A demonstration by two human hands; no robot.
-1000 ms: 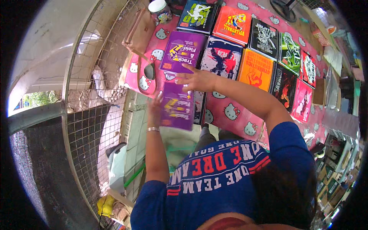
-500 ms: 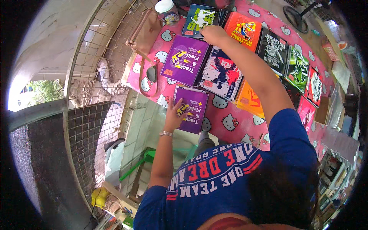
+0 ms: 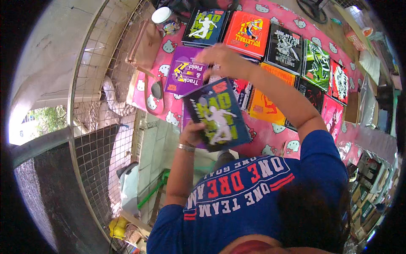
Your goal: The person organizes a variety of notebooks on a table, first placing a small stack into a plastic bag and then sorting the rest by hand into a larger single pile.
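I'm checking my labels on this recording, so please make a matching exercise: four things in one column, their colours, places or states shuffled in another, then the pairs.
Things
1. Jar
2. Left hand
3. Bag
4. Right hand

Descriptions
A. Gripping the edge of a dark blue notebook
B. Blurred, hiding a corner of a purple notebook from view
C. Topped with a white lid
D. Tan, with a strap

Pairs: 1-C, 2-A, 3-D, 4-B
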